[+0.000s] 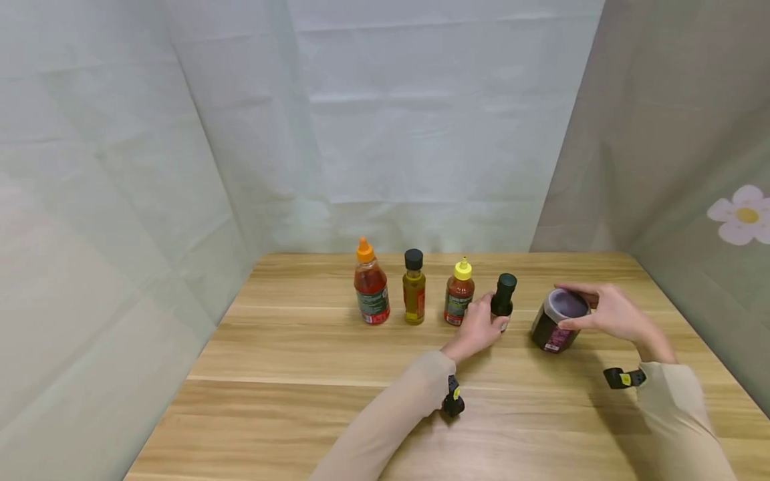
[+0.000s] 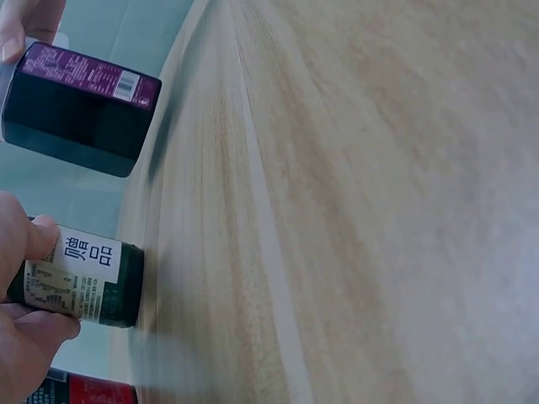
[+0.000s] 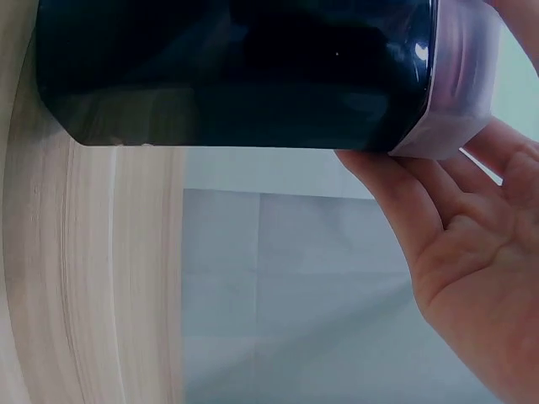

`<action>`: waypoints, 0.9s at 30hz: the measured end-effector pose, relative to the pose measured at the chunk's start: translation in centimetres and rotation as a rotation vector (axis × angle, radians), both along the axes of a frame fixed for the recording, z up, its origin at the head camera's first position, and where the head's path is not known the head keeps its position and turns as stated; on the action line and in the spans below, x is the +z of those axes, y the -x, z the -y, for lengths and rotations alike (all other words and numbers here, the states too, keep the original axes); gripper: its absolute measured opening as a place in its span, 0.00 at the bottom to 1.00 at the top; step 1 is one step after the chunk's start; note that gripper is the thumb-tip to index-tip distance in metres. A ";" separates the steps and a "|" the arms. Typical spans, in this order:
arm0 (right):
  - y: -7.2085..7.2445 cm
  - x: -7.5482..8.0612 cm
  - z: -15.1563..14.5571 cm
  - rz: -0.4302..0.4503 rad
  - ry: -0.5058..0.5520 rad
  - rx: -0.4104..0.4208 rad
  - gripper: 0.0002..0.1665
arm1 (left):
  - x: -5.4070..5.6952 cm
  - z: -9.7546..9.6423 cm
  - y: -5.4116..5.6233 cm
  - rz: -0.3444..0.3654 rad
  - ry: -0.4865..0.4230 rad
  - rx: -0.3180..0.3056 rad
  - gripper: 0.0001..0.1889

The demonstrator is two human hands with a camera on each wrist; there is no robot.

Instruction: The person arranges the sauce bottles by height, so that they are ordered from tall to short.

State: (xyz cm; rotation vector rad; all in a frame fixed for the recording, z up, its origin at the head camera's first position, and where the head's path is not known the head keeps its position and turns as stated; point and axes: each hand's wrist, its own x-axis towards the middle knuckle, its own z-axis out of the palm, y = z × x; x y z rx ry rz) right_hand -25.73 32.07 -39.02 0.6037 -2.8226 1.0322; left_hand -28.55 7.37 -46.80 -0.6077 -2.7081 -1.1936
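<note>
My left hand (image 1: 479, 327) grips a small dark green bottle (image 1: 504, 294) with a dark cap. Its thumb and fingers lie on either side of the bottle's white and cream label in the left wrist view, where the bottle (image 2: 114, 286) has its base close to the tabletop. Over on the right, my right hand (image 1: 615, 314) holds a dark jar (image 1: 546, 332) by its translucent purplish lid, thumb on the near side and fingers on the far side. The jar (image 3: 227, 76) leans a little; whether its base touches the table I cannot tell.
Left of the green bottle stand a red sauce bottle with a yellow cap (image 1: 462, 295), an oil bottle with a black cap (image 1: 414, 288) and a larger red sauce bottle with an orange tip (image 1: 371, 287). Pale cloth (image 1: 421, 133) hangs around the wooden table (image 1: 289, 361).
</note>
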 end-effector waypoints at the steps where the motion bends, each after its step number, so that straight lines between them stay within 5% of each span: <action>1: 0.1 0.0 0.1 0.006 -0.005 -0.017 0.45 | 0.0 0.0 0.0 0.000 -0.001 -0.001 0.26; 9: 0.7 0.2 0.6 0.001 -0.061 -0.115 0.47 | -0.1 0.0 0.1 -0.004 -0.003 0.000 0.27; 27: 2.3 -0.1 1.8 -0.062 -0.063 -0.129 0.46 | 0.2 -0.2 -0.1 0.016 0.009 0.002 0.26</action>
